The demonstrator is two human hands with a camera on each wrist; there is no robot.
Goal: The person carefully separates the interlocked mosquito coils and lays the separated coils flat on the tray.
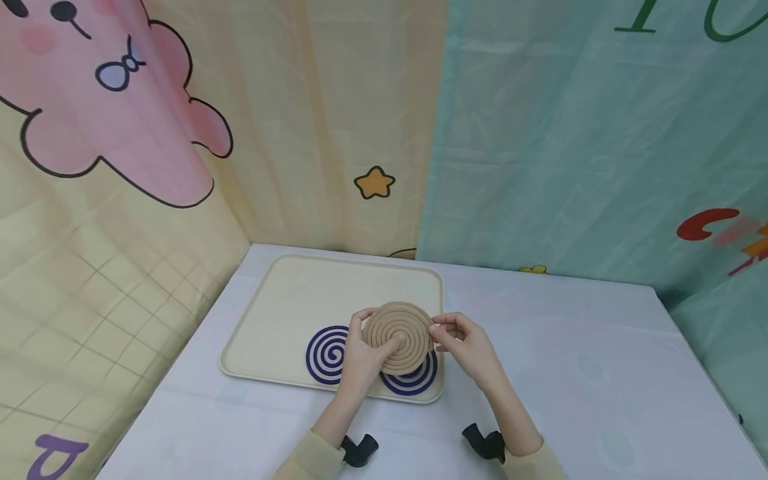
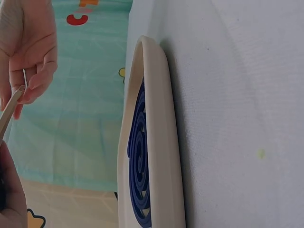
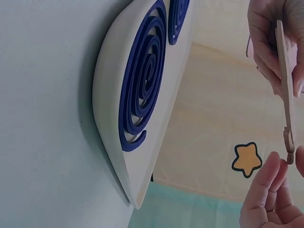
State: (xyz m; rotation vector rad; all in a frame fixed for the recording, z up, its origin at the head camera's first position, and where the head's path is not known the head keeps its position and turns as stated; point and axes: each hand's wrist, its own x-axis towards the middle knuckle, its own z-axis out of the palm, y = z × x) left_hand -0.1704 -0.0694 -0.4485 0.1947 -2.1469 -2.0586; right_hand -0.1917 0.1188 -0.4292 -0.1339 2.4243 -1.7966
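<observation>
A round tan mosquito coil (image 1: 396,317) with tight spiral rings is held up over the front right of a cream tray (image 1: 336,287). My left hand (image 1: 360,363) grips it from the left, thumb on its front face, fingers behind. At its right edge, my right hand (image 1: 471,347) pinches the outer end of the spiral between thumb and fingertips. Seen edge-on in the right wrist view, the tan coil (image 3: 286,90) is thin and flat. Two dark blue coils lie in the tray: the left blue coil (image 1: 309,357) and the right blue coil (image 1: 411,391), partly covered by the tan one.
The tray has a low raised rim (image 3: 107,90) and sits on a white-covered table (image 1: 570,360), toward its left. Printed curtains (image 1: 372,120) hang behind and at both sides. A black wrist mount (image 1: 360,451) shows at each wrist.
</observation>
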